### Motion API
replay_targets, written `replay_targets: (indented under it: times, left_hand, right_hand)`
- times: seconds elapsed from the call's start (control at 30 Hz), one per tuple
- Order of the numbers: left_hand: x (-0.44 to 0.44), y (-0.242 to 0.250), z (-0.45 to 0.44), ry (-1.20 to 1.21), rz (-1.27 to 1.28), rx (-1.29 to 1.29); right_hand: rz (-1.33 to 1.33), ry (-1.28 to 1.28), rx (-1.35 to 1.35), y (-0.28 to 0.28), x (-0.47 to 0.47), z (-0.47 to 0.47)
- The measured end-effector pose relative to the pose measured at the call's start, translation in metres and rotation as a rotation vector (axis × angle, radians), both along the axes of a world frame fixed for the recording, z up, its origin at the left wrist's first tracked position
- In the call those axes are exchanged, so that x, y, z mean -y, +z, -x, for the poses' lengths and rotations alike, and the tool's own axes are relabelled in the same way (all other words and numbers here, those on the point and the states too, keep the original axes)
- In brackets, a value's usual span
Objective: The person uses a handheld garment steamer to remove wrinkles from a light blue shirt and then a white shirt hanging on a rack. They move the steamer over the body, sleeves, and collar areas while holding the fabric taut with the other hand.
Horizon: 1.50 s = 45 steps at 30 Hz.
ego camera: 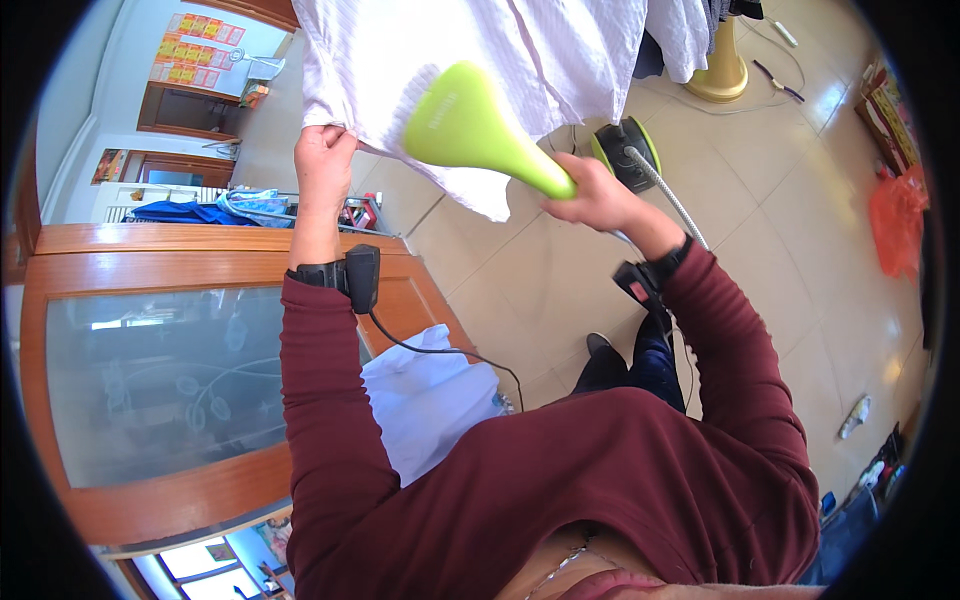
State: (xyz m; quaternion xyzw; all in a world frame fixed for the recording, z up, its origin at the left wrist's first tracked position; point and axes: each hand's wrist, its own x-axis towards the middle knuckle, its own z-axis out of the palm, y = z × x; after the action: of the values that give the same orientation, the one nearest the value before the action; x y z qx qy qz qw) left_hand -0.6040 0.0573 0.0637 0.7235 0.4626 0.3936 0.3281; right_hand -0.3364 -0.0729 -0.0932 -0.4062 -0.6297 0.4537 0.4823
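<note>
A white, finely striped garment [480, 37] hangs at the top of the view. My left hand [326, 154] pinches its lower left edge between thumb and fingers. My right hand [596, 191] grips the handle of a lime-green garment steamer head [469, 124]. The bristled front of that head lies against the cloth or very close to it; I cannot tell which. Beyond my right hand, the black and green steamer base [630, 154] stands on the floor, with a pale ribbed hose [667, 191] running from it towards my right forearm.
A wooden door [165, 495] with a frosted glass panel is at left, with white cloth [427, 405] beside it. Cables and a gold-coloured stand [718, 67] are on the tiled floor [750, 247] at the upper right. A red plastic bag [898, 225] is at far right.
</note>
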Motion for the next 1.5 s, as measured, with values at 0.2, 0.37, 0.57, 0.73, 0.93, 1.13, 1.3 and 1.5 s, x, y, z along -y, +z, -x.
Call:
replay_targets:
  times: [0.2, 0.37, 0.57, 0.73, 0.93, 1.13, 1.3, 1.5]
  left_hand:
    - [0.021, 0.015, 0.002, -0.067, 0.025, 0.177]
    - [0.018, 0.028, 0.020, -0.016, 0.160, 0.089]
    - [0.021, 0.025, 0.027, -0.046, 0.288, 0.064]
    - [0.025, 0.026, 0.020, -0.068, 0.321, 0.168]
    - [0.018, 0.019, 0.023, -0.016, 0.248, 0.210]
    - [0.020, 0.014, 0.019, -0.022, 0.275, 0.288]
    - [0.022, 0.012, 0.012, 0.000, 0.243, 0.420]
    - [0.020, 0.000, 0.020, 0.094, -0.207, 0.229]
  right_hand:
    - [0.203, 0.094, 0.131, -0.016, -0.038, 0.051]
    - [0.260, 0.020, 0.192, -0.050, -0.011, 0.064]
    - [-0.073, -0.056, -0.063, -0.036, -0.001, 0.073]
    - [0.241, -0.053, 0.210, -0.060, -0.007, 0.082]
    - [0.294, -0.098, 0.193, -0.076, 0.044, 0.066]
    - [-0.050, -0.120, 0.008, -0.031, 0.023, 0.062]
    - [0.073, -0.125, 0.441, -0.066, 0.004, 0.078]
    - [0.397, -0.070, 0.316, -0.106, 0.053, 0.063]
